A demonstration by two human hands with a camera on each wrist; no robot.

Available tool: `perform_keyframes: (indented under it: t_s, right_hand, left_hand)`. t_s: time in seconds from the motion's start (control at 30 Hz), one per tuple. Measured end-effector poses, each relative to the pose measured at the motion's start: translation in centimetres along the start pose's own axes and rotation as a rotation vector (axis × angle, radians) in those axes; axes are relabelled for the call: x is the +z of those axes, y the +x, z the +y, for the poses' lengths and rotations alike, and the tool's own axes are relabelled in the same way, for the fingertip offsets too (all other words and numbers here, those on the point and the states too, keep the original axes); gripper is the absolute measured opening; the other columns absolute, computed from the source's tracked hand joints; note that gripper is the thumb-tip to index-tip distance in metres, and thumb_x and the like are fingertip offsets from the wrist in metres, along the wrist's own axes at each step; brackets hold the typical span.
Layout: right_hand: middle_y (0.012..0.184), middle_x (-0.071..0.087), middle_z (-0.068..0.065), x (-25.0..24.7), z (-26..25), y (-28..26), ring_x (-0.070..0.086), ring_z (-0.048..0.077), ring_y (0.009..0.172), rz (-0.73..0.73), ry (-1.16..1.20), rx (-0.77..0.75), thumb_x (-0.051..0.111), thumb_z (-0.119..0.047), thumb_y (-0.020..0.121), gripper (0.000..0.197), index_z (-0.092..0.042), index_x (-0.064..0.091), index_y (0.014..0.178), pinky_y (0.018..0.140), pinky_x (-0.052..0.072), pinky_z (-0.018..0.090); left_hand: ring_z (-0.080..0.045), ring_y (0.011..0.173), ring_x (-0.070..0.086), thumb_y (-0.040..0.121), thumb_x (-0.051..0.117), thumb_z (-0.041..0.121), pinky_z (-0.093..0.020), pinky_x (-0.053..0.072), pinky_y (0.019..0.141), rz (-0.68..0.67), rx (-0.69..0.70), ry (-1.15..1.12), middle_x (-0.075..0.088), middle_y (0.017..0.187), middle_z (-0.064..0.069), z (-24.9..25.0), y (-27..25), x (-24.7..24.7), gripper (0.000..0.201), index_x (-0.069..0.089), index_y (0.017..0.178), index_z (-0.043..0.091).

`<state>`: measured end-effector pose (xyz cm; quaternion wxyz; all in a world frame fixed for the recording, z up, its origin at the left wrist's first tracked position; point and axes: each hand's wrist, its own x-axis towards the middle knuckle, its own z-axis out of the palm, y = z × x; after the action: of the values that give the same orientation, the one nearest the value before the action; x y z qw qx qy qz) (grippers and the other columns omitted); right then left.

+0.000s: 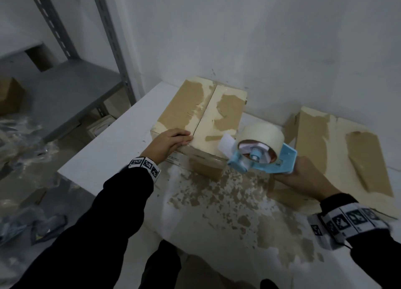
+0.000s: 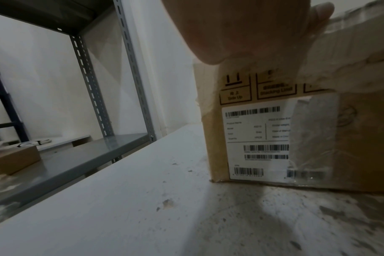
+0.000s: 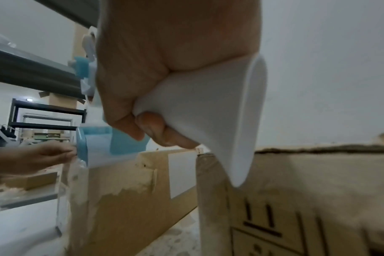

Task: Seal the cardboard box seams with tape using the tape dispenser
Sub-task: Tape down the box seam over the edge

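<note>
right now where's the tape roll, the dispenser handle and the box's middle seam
tape roll (image 1: pixel 255 132), head view, on its outer curved face
dispenser handle (image 3: pixel 208 110), right wrist view, on its white side
middle seam (image 1: pixel 205 108), head view, midway along the line between the flaps

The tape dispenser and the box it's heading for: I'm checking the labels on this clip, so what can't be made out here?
- Tape dispenser handle: head view, covered by the right hand.
- Left hand fingertips: left wrist view, cut off by the top edge.
- Shipping label small print: left wrist view, blurred.
- Cardboard box contents: every view, flaps closed.
</note>
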<state>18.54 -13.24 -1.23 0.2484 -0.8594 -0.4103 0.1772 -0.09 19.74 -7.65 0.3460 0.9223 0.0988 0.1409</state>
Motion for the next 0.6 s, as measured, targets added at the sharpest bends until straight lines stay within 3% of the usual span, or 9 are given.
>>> perform_keyframes:
  t_s: [0.07, 0.17, 0.23, 0.33, 0.4, 0.5, 0.57, 0.6]
  right_hand:
    - [0.08, 0.066, 0.001, 0.4, 0.1, 0.4, 0.063, 0.015, 0.068, -0.014, -0.058, -0.017, 0.072, -0.006, 0.081, 0.011, -0.011, 0.067, 0.089, 0.064, 0.049, 0.036]
    - [0.079, 0.062, -0.004, 0.7, 0.0, 0.9, 0.06, 0.013, 0.066, -0.028, -0.084, -0.05, 0.071, -0.009, 0.082, 0.012, -0.015, 0.065, 0.09, 0.063, 0.048, 0.032]
    - [0.076, 0.059, -0.005, 1.0, 0.3, 1.2, 0.057, 0.014, 0.065, -0.026, -0.125, -0.05, 0.07, -0.013, 0.083, 0.01, -0.017, 0.062, 0.088, 0.062, 0.047, 0.031]
    - [0.075, 0.061, -0.002, 2.5, 0.4, 0.7, 0.058, 0.015, 0.065, -0.052, -0.196, 0.02, 0.069, -0.017, 0.084, 0.009, -0.015, 0.06, 0.084, 0.063, 0.048, 0.033]
    - [0.077, 0.064, -0.004, 4.3, 1.1, -0.4, 0.06, 0.012, 0.067, -0.037, -0.006, 0.044, 0.069, -0.014, 0.083, 0.009, -0.015, 0.061, 0.085, 0.062, 0.05, 0.035]
    - [0.083, 0.07, 0.01, 6.0, 1.5, -1.4, 0.066, 0.023, 0.071, 0.063, 0.231, 0.118, 0.068, -0.007, 0.081, 0.015, -0.005, 0.064, 0.096, 0.063, 0.052, 0.041]
    - [0.063, 0.064, 0.014, 6.8, 1.8, -2.0, 0.057, 0.021, 0.05, 0.136, 0.333, 0.197, 0.067, -0.004, 0.081, 0.008, 0.002, 0.061, 0.082, 0.051, 0.046, 0.037]
    - [0.054, 0.058, 0.015, 7.1, 1.9, -2.2, 0.051, 0.022, 0.042, 0.176, 0.392, 0.224, 0.067, -0.004, 0.081, 0.015, 0.004, 0.057, 0.073, 0.049, 0.042, 0.035]
  left_hand:
    - [0.024, 0.108, 0.044, 0.091, 0.05, -0.002, 0.004, 0.033, 0.09, 0.05, 0.039, -0.035, 0.053, 0.119, -0.002, 0.5, -0.2, 0.2, 0.028, 0.061, 0.117, -0.005]
    - [0.029, 0.107, 0.04, 0.092, 0.05, -0.002, 0.005, 0.031, 0.089, 0.087, 0.057, -0.032, 0.051, 0.121, -0.002, 0.4, -0.3, 0.4, 0.028, 0.061, 0.118, -0.004]
    - [0.029, 0.106, 0.039, 0.092, 0.05, -0.003, 0.006, 0.031, 0.089, 0.09, 0.044, -0.055, 0.052, 0.121, -0.004, 0.2, -0.2, 0.7, 0.028, 0.061, 0.118, -0.005]
    - [0.019, 0.106, 0.041, 0.091, 0.051, -0.004, 0.007, 0.029, 0.09, 0.113, 0.05, -0.023, 0.054, 0.122, -0.008, 0.6, -0.3, 0.8, 0.029, 0.061, 0.118, -0.005]
    - [0.015, 0.108, 0.043, 0.091, 0.05, -0.005, 0.008, 0.027, 0.09, 0.114, 0.028, -0.033, 0.054, 0.121, -0.007, 0.6, -0.3, 0.8, 0.029, 0.06, 0.118, -0.005]
    - [0.012, 0.112, 0.047, 0.091, 0.05, -0.005, 0.008, 0.024, 0.091, 0.119, 0.037, 0.003, 0.054, 0.12, -0.005, 0.5, -0.4, 0.9, 0.029, 0.06, 0.119, -0.004]
    - [0.021, 0.107, 0.043, 0.09, 0.051, -0.006, 0.008, 0.026, 0.09, 0.124, 0.06, -0.02, 0.055, 0.122, -0.012, 0.5, -0.5, 1.0, 0.028, 0.061, 0.116, -0.008]
    - [0.021, 0.107, 0.04, 0.09, 0.052, -0.005, 0.008, 0.025, 0.091, 0.132, 0.072, -0.003, 0.056, 0.123, -0.015, 0.5, -0.5, 1.0, 0.027, 0.061, 0.116, -0.007]
